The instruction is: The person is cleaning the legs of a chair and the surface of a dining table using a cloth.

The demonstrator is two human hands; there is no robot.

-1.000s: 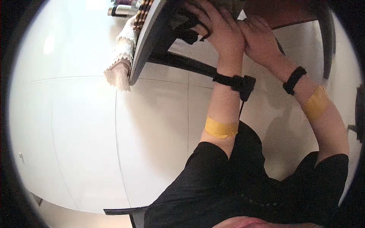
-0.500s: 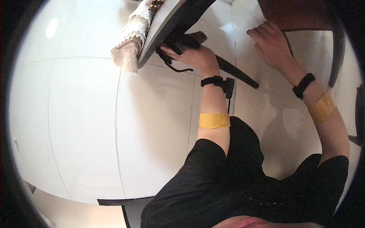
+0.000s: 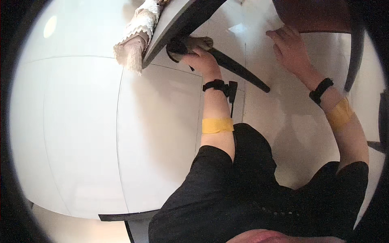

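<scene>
My left hand [image 3: 202, 62] reaches beneath a grey-edged piece of furniture [image 3: 168, 34]. Its fingers curl round a soft-looking black thing [image 3: 176, 47] whose kind I cannot make out; the fingertips are partly hidden. Just beyond the knuckles is a small grey-brown piece [image 3: 200, 42], apart from or joined to the black thing, I cannot tell which. My right hand [image 3: 289, 50] hangs in the air near a reddish-brown seat [image 3: 316, 18], fingers loosely bent and thumb apart, with nothing visible in it. Both wrists wear black bands.
White lace cloth with beige fringed fabric [image 3: 135, 38] hangs along the furniture's left side. A dark tapered leg [image 3: 243, 72] slants across the tiled floor [image 3: 81, 121]. Another dark leg [image 3: 355, 60] stands at the far right. A black-edged grey object [image 3: 137, 227] lies low at the left.
My left hand has shifted slightly left and has turned around the black thing. The thin black strap that dangled from it is now mostly out of sight. My right hand has hardly moved.
</scene>
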